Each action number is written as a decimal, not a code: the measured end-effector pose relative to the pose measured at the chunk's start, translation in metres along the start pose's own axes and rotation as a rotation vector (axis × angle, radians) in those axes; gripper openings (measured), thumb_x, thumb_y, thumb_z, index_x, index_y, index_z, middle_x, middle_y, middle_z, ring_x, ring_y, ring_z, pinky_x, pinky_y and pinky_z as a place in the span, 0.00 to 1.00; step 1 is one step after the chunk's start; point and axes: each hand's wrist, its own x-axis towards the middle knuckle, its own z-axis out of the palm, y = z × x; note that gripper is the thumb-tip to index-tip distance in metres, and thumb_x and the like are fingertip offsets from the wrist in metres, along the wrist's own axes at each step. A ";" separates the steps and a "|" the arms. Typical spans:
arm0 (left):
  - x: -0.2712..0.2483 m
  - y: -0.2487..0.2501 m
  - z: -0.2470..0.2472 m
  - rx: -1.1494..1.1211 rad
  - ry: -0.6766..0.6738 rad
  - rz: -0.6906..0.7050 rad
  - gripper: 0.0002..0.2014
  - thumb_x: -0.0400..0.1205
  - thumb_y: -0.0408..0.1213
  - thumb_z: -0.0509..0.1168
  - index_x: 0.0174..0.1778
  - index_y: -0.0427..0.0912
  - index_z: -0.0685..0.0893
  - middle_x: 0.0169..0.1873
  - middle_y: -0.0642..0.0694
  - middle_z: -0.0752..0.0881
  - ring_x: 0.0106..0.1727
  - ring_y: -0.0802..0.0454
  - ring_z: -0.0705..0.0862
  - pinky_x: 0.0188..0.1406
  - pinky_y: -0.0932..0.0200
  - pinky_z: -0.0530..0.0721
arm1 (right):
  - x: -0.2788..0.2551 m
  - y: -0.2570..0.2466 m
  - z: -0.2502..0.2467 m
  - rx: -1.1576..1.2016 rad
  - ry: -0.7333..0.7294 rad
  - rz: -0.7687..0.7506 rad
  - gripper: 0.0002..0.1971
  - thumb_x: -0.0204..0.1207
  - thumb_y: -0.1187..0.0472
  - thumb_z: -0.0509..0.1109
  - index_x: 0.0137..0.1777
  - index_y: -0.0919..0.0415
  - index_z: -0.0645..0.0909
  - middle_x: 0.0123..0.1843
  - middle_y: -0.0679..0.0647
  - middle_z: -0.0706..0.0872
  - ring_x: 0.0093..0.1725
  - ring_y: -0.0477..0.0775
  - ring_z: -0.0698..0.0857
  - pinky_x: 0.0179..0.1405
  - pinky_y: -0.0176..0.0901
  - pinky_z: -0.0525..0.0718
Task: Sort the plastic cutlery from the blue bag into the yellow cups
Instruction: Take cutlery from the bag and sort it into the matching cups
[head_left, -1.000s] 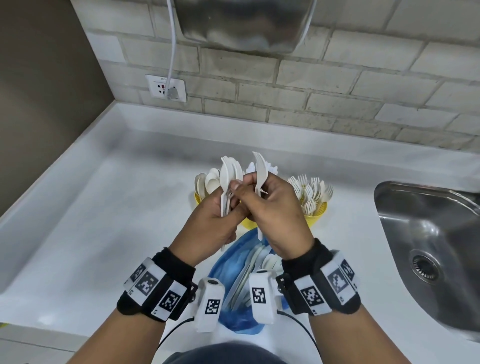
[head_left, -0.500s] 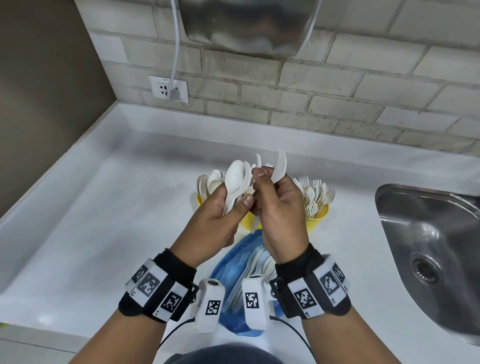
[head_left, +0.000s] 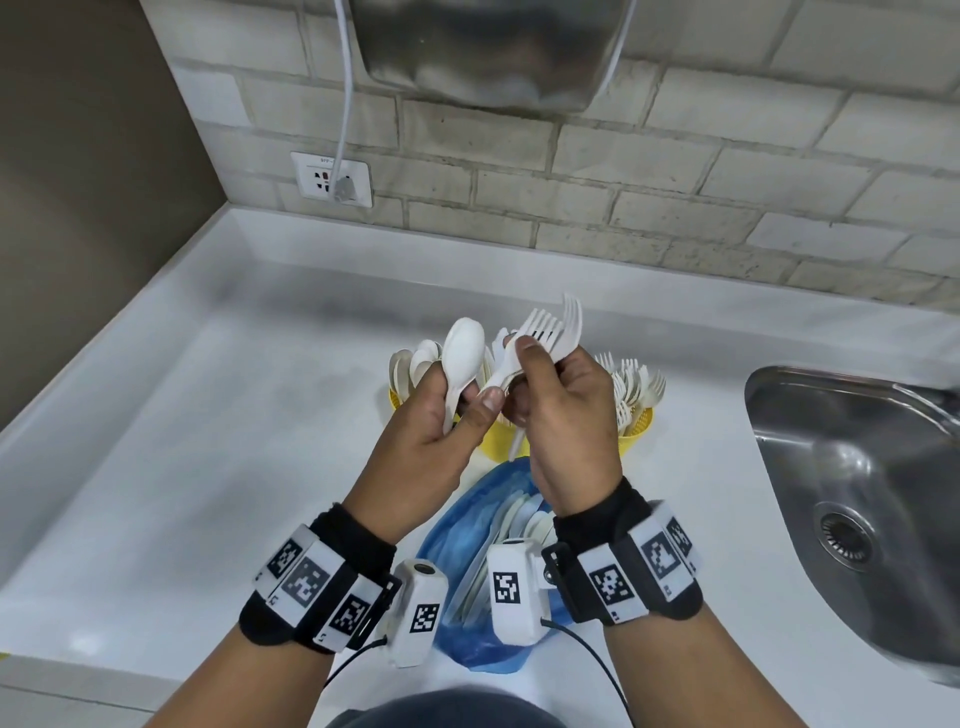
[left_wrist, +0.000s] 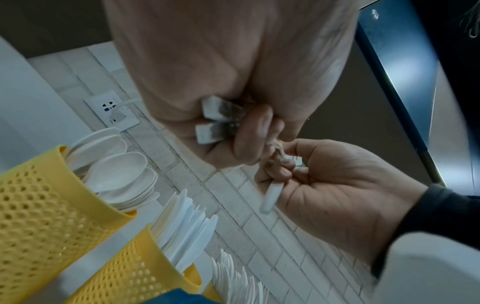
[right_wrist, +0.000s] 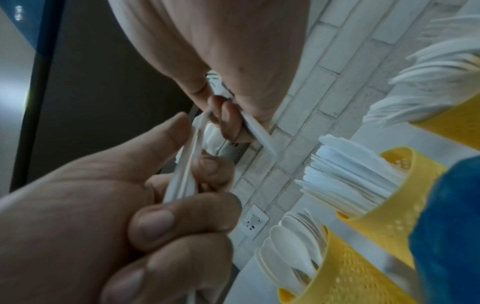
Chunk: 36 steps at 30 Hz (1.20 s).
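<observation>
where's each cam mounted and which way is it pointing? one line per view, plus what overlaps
Head: worn on the head, looking forward and down at the white counter; both forearms, left hand and right hand show.
Left wrist: on the left wrist, looking up along the left palm, past the yellow cups; the right hand shows too.
Right wrist: on the right wrist, looking up along the right palm at the left hand's fingers.
Shared: both hands, the cups, the wall socket.

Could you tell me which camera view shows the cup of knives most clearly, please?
The left wrist view: the knife cup shows its mesh wall and blades. The right wrist view shows it partly behind the blue bag. In the head view, hands hide it.
</observation>
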 end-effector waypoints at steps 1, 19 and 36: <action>0.000 0.000 0.000 0.008 0.007 0.020 0.09 0.87 0.50 0.63 0.51 0.48 0.76 0.32 0.62 0.77 0.29 0.64 0.76 0.31 0.68 0.76 | 0.000 -0.001 0.000 0.064 -0.011 0.027 0.19 0.81 0.58 0.71 0.46 0.79 0.76 0.24 0.54 0.69 0.24 0.52 0.68 0.29 0.48 0.69; -0.003 -0.001 -0.002 -0.018 -0.012 -0.017 0.21 0.92 0.55 0.51 0.51 0.40 0.78 0.35 0.49 0.79 0.32 0.57 0.73 0.32 0.66 0.70 | 0.018 -0.036 -0.024 0.502 0.130 0.133 0.18 0.92 0.53 0.58 0.37 0.55 0.69 0.28 0.53 0.72 0.21 0.52 0.70 0.23 0.40 0.71; -0.002 -0.001 -0.004 0.182 -0.052 0.105 0.09 0.92 0.44 0.57 0.55 0.45 0.80 0.40 0.47 0.85 0.40 0.52 0.83 0.42 0.54 0.84 | 0.002 -0.014 -0.015 -0.683 -0.237 -0.415 0.10 0.83 0.60 0.62 0.50 0.58 0.86 0.35 0.47 0.83 0.36 0.49 0.83 0.41 0.49 0.83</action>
